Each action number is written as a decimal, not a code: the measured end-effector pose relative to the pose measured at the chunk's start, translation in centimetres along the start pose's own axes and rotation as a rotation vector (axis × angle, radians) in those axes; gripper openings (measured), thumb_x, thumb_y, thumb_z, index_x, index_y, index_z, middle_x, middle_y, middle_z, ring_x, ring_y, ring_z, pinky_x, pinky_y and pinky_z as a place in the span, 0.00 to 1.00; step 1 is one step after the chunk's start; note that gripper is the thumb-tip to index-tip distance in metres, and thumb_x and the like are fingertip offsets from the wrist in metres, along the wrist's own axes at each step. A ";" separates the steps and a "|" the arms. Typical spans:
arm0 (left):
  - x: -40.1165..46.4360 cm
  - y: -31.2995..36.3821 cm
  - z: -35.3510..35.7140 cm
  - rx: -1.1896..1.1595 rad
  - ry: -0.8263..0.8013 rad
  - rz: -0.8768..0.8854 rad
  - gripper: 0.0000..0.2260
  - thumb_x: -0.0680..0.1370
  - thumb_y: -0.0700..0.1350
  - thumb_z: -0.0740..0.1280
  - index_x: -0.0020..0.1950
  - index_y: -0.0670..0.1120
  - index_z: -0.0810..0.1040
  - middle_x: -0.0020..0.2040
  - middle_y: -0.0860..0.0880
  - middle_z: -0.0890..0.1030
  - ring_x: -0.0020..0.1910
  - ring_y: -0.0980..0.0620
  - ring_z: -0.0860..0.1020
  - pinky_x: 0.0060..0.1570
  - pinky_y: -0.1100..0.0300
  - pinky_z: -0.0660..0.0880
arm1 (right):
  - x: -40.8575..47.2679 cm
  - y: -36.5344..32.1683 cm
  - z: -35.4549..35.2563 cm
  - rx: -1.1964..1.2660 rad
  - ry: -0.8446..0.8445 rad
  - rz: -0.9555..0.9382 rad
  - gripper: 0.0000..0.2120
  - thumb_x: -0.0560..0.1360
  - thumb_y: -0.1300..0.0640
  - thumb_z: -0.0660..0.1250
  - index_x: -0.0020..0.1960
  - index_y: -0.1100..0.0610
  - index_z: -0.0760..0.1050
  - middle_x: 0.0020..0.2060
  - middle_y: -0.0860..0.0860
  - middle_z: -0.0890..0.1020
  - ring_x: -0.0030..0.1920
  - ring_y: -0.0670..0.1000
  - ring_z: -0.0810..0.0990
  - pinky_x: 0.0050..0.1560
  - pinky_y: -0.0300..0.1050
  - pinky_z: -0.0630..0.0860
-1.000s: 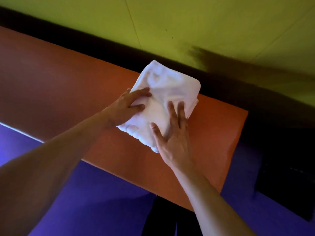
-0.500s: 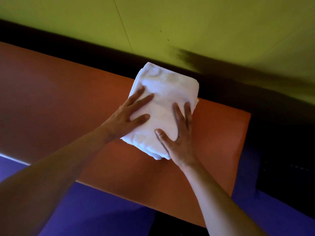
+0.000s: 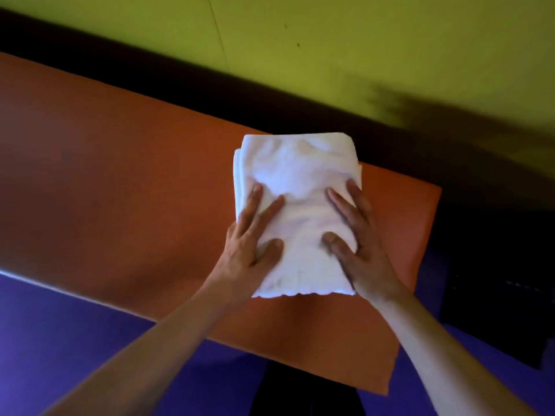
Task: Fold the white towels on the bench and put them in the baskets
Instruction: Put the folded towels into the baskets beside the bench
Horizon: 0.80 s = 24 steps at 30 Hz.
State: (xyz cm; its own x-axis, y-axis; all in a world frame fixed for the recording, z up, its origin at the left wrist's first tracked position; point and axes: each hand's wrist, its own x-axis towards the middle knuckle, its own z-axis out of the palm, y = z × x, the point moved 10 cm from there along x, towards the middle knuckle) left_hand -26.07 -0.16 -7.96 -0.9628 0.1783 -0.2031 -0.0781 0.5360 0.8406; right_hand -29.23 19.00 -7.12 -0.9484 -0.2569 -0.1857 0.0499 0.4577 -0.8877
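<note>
A white towel [image 3: 295, 187], folded into a thick rectangle, lies on the orange bench [image 3: 120, 181] near its right end. My left hand [image 3: 252, 238] presses flat on the towel's near left side with fingers straight and spread. My right hand [image 3: 357, 241] presses flat on the near right side, fingers straight, thumb lying on the cloth. Both hands frame the towel's near half. No basket is in view.
A yellow-green wall [image 3: 360, 40] rises behind the bench, with a dark strip along its base. The floor [image 3: 60, 340] in front is purple. A dark object [image 3: 495, 295] stands right of the bench's end.
The towel has been turned so its edges run square to me. Both hands shifted with it to its two sides and still press flat on it.
</note>
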 end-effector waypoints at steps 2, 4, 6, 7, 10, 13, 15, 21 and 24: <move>-0.4 0.2 0.3 0.033 0.066 -0.013 0.30 0.80 0.57 0.62 0.81 0.55 0.59 0.83 0.55 0.47 0.81 0.55 0.51 0.75 0.44 0.59 | -1.3 0.4 -0.1 -0.020 -0.024 0.032 0.29 0.80 0.53 0.68 0.79 0.48 0.64 0.82 0.43 0.51 0.80 0.39 0.50 0.71 0.26 0.58; -0.2 0.4 -0.4 0.063 0.139 -0.009 0.31 0.79 0.58 0.64 0.81 0.55 0.59 0.83 0.52 0.45 0.81 0.50 0.53 0.73 0.39 0.64 | -1.2 0.7 -0.2 -0.041 -0.025 0.079 0.30 0.79 0.48 0.69 0.78 0.42 0.64 0.82 0.42 0.48 0.80 0.40 0.47 0.69 0.21 0.52; 0.1 0.0 -0.3 0.075 0.156 -0.054 0.30 0.79 0.59 0.64 0.80 0.60 0.61 0.83 0.51 0.39 0.82 0.49 0.47 0.74 0.40 0.64 | -0.9 1.2 -0.5 -0.006 -0.003 0.168 0.32 0.76 0.43 0.70 0.77 0.35 0.63 0.81 0.43 0.47 0.81 0.41 0.46 0.66 0.18 0.52; 0.1 -0.4 0.0 0.058 0.140 -0.109 0.29 0.78 0.60 0.64 0.79 0.64 0.60 0.83 0.51 0.39 0.81 0.51 0.44 0.76 0.46 0.62 | -1.0 1.4 -0.2 0.023 -0.010 0.207 0.33 0.75 0.41 0.70 0.76 0.32 0.62 0.81 0.43 0.49 0.80 0.42 0.50 0.67 0.20 0.55; 0.5 -1.3 0.3 -0.138 0.056 -0.193 0.30 0.76 0.62 0.65 0.78 0.66 0.61 0.78 0.44 0.59 0.78 0.45 0.63 0.72 0.53 0.69 | -0.9 1.6 0.4 0.092 -0.048 0.248 0.35 0.73 0.40 0.72 0.75 0.28 0.60 0.77 0.44 0.59 0.76 0.43 0.61 0.70 0.36 0.65; 1.3 -1.6 0.7 -0.257 -0.099 -0.273 0.31 0.76 0.60 0.70 0.76 0.71 0.60 0.74 0.52 0.67 0.71 0.53 0.70 0.68 0.50 0.74 | -0.2 1.5 0.3 0.126 -0.091 0.236 0.38 0.73 0.41 0.74 0.76 0.29 0.58 0.75 0.44 0.64 0.75 0.42 0.64 0.72 0.42 0.69; 1.4 -1.4 0.7 -0.267 -0.118 -0.270 0.33 0.75 0.59 0.72 0.75 0.72 0.60 0.74 0.54 0.66 0.72 0.54 0.69 0.69 0.50 0.72 | -0.2 1.7 0.2 0.150 -0.104 0.233 0.38 0.73 0.42 0.74 0.76 0.30 0.58 0.75 0.42 0.64 0.75 0.42 0.65 0.73 0.48 0.70; 2.0 -1.4 0.3 -0.341 -0.104 -0.288 0.34 0.74 0.55 0.75 0.75 0.71 0.62 0.75 0.62 0.66 0.72 0.60 0.69 0.69 0.54 0.73 | 0.4 2.2 0.7 0.171 -0.076 0.193 0.40 0.72 0.41 0.76 0.76 0.29 0.58 0.76 0.42 0.62 0.76 0.43 0.63 0.73 0.46 0.66; 1.8 -0.9 -0.1 -0.391 -0.020 -0.295 0.33 0.74 0.48 0.76 0.73 0.69 0.67 0.70 0.64 0.73 0.66 0.65 0.74 0.64 0.56 0.77 | 0.2 2.2 0.6 0.198 -0.026 0.183 0.39 0.71 0.41 0.76 0.75 0.29 0.60 0.74 0.43 0.64 0.75 0.44 0.64 0.73 0.47 0.68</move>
State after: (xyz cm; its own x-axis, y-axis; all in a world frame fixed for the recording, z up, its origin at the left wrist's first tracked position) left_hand -27.77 -0.36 -9.03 -0.8801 0.0837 -0.4673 -0.4417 0.2163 0.8707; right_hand -29.09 19.52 -9.38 -0.9098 -0.2081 -0.3590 0.2822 0.3241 -0.9030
